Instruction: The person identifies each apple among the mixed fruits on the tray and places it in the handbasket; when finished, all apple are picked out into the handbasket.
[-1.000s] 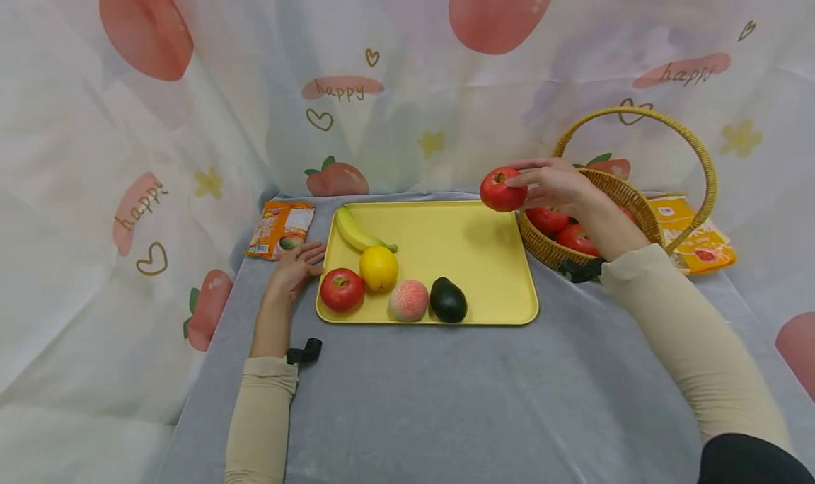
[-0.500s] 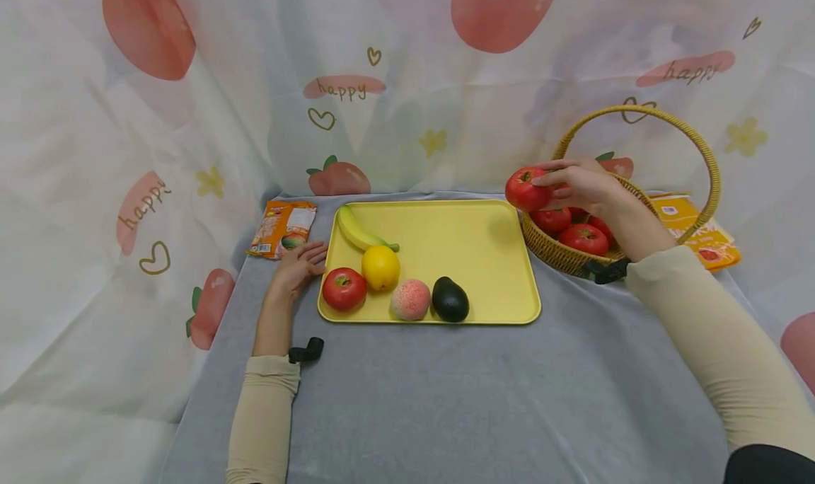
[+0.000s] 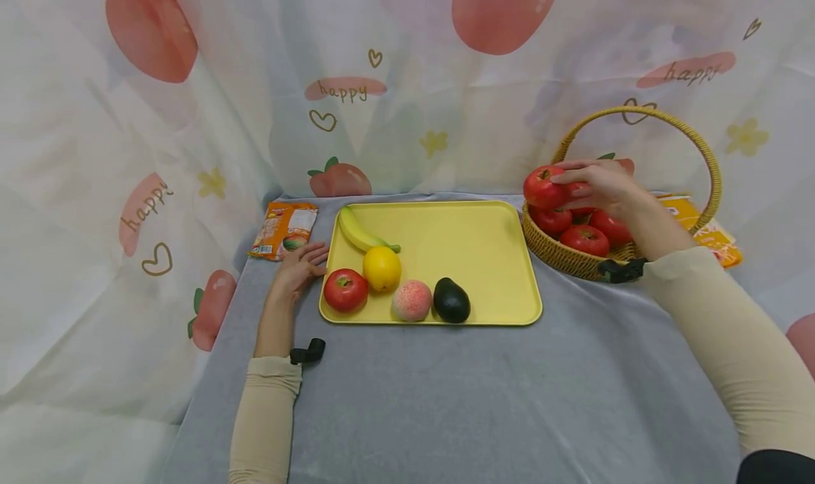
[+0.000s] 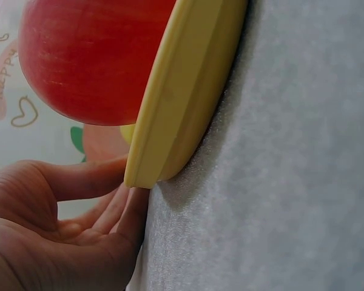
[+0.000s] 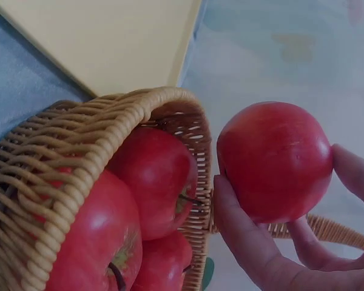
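Observation:
A red apple [image 3: 542, 187] is held in the fingers of my right hand [image 3: 598, 185], over the left rim of a wicker basket [image 3: 552, 256]. Several other red apples [image 5: 97, 236] lie inside that basket. In the right wrist view the held apple is above the basket's opening, pinched between thumb and fingers. My left hand [image 3: 298, 270] rests with straight fingers at the left edge of the yellow tray [image 3: 471, 243]; in the left wrist view its thumb [image 4: 91, 179] touches the tray's rim. On the tray's near left corner sits another red apple [image 3: 346, 290].
Also on the tray are a banana [image 3: 358, 231], a lemon [image 3: 382, 269], a peach [image 3: 412, 301] and an avocado [image 3: 451, 301]. An orange packet [image 3: 283, 229] lies beyond my left hand. Behind the basket lies a yellow packet [image 3: 719, 240]. The basket's tall handle [image 3: 714, 165] arches upward.
My right hand has carried the apple rightward, from above the tray's far right corner to over the basket. My left hand has stayed at the tray's edge.

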Available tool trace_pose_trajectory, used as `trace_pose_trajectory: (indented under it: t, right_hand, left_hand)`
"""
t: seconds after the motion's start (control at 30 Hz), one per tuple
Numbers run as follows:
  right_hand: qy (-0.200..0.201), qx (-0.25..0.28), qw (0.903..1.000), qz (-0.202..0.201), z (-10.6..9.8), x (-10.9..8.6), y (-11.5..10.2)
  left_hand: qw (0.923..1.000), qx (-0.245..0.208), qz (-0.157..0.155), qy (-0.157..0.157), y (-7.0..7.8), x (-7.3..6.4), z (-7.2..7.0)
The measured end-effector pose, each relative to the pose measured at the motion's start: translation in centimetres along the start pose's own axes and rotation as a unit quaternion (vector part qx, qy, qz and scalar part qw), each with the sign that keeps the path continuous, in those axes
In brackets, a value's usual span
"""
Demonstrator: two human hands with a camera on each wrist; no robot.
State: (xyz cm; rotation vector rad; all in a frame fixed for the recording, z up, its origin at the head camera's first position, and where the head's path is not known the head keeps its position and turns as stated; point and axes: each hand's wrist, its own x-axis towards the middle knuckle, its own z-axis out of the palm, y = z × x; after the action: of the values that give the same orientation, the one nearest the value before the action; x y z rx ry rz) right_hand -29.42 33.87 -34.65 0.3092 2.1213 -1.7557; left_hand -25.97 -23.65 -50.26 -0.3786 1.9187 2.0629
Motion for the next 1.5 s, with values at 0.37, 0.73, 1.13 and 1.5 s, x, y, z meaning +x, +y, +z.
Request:
trace_pose_trajectory:
  t: [0.37, 0.73, 1.13, 1.5]
  right_hand:
    - [0.007, 0.04, 0.9991, 0.011, -1.9, 0.6, 0.9]
    - [-0.007, 0.055, 0.9981, 0.025, -2.9, 1.3, 1.8]
    - [0.021, 0.136, 0.9903, 0.022, -3.6, 2.2, 2.8]
    - [0.046, 0.171, 0.9842, 0.003, -3.0, 1.2, 2.6]
  left_hand:
    - [0.9999, 0.011, 0.001, 0.009, -0.1, 0.1, 0.1]
    - [1.0, 0.006, 0.003, 0.004, 0.0, -0.1, 0.2]
    - [1.0, 0.0, 0.007, -0.006, 0.0, 0.1, -0.2]
    - [0.9999, 0.008, 0.01, 0.007, 0.0, 0.1, -0.1]
